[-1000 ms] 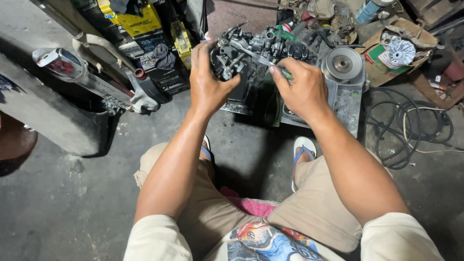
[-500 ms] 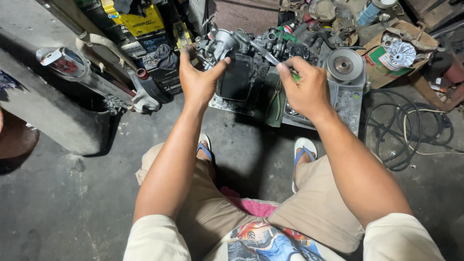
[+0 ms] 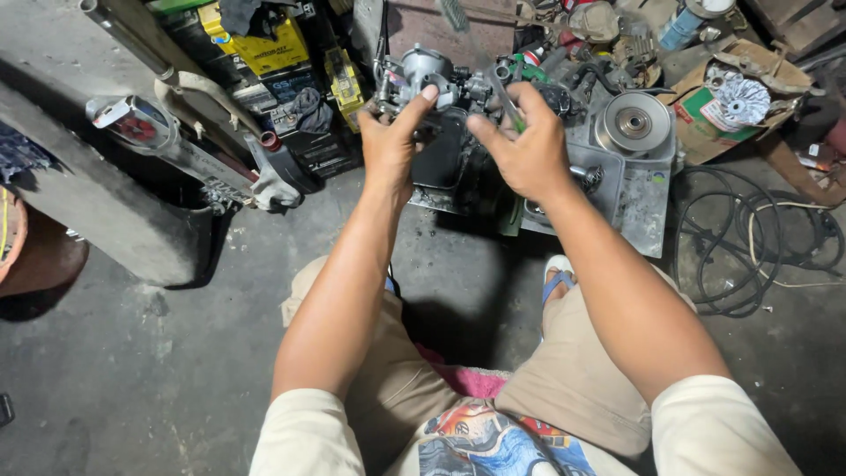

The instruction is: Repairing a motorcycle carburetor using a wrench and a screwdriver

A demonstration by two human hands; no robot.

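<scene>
We sit on a stained concrete floor point(image 3: 132, 370) amid cluttered parts, our left hand point(image 3: 388, 141) gripping a metal carburetor point(image 3: 432, 75), our right hand point(image 3: 529, 150) pinching a screwdriver point(image 3: 502, 92).

— Where does my one view sit?

— On my head, facing steeply down and forward over my knees, close enough that both forearms fill the middle. The left hand point(image 3: 392, 145) and right hand point(image 3: 527, 150) meet at the carburettor point(image 3: 432, 75), near the upper edge.

— Any second view?

— I have only this one.
</scene>
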